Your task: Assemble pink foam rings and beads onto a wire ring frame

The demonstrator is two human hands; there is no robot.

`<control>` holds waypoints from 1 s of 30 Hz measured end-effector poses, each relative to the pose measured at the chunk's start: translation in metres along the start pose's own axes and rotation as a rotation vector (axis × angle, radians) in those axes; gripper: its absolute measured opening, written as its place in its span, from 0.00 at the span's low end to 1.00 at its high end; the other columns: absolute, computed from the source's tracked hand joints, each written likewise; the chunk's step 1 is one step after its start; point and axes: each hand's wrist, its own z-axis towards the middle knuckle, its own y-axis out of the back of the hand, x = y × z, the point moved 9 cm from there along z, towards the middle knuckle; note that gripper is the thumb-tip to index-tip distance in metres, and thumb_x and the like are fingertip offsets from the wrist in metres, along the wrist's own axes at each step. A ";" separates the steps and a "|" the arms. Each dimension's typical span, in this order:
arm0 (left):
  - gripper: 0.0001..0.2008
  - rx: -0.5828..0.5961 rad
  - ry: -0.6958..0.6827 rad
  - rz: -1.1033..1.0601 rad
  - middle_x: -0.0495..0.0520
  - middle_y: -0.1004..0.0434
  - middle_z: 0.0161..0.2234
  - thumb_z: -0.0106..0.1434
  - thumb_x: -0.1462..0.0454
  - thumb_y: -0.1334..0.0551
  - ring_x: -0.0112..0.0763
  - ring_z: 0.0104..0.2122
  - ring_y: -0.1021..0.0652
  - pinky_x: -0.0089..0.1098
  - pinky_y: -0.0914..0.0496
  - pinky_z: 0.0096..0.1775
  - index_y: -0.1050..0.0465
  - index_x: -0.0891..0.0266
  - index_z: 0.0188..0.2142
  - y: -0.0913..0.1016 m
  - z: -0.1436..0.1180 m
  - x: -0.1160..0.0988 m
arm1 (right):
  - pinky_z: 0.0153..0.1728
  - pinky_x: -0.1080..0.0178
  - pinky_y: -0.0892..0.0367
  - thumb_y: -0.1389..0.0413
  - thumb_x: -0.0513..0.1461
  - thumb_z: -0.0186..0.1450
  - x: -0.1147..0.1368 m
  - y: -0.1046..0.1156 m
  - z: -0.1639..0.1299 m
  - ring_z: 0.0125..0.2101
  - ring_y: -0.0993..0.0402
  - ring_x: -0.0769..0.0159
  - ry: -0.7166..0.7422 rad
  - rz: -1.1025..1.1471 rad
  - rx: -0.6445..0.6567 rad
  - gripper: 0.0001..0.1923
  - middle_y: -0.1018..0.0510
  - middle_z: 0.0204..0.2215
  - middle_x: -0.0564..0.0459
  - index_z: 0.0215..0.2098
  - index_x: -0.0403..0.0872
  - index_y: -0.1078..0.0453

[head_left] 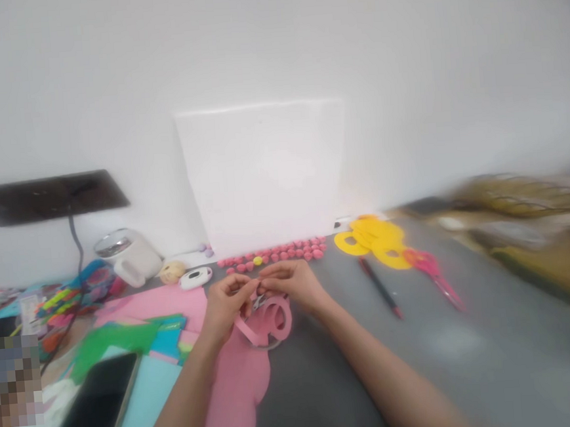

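My left hand [229, 305] and my right hand [290, 284] meet over the middle of the table, fingers bent and fingertips pinched together. Between them they hold the end of a pink paper strip, mostly hidden by the fingers. A curled loop of the pink paper strip [283, 319] hangs just below the fingertips. Under it lies a pink paper sheet [237, 388] with a wavy cut edge. Right behind the hands, small pink rolled pieces [242, 268] sit in rows, with one yellow piece [258, 261] among them.
A white board [267, 175] leans on the wall. To the right are yellow paper rings [373, 236], a dark pencil [382, 288] and pink scissors [435, 274]. On the left lie a phone [96, 412], coloured sheets [112, 342], a white glue gun-like device [130, 258] and a cable [75, 236].
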 end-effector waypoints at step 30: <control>0.11 0.012 -0.008 0.006 0.43 0.36 0.11 0.52 0.59 0.34 0.19 0.10 0.37 0.22 0.43 0.15 0.31 0.64 0.23 0.000 0.000 0.002 | 0.31 0.60 0.26 0.33 0.44 0.42 0.000 -0.001 -0.001 0.25 0.22 0.62 0.008 -0.018 -0.007 0.20 0.20 0.22 0.49 0.31 0.41 0.26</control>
